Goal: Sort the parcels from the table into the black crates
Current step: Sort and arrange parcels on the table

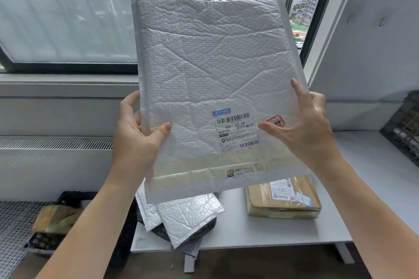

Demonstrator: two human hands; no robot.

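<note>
I count two hands, left (136,133) and right (310,129), both holding one white bubble mailer (210,70). It carries one shipping label (238,130) and one red sticker (275,121). On the counter (249,231) I see three more parcels: two silvery bubble mailers (188,217) overlapping at the near left and one brown taped parcel (281,201) to the right. Something darker lies under the two mailers, but I cannot count it. There are two black crates, one near left (74,196) and one far right (405,124).
</note>
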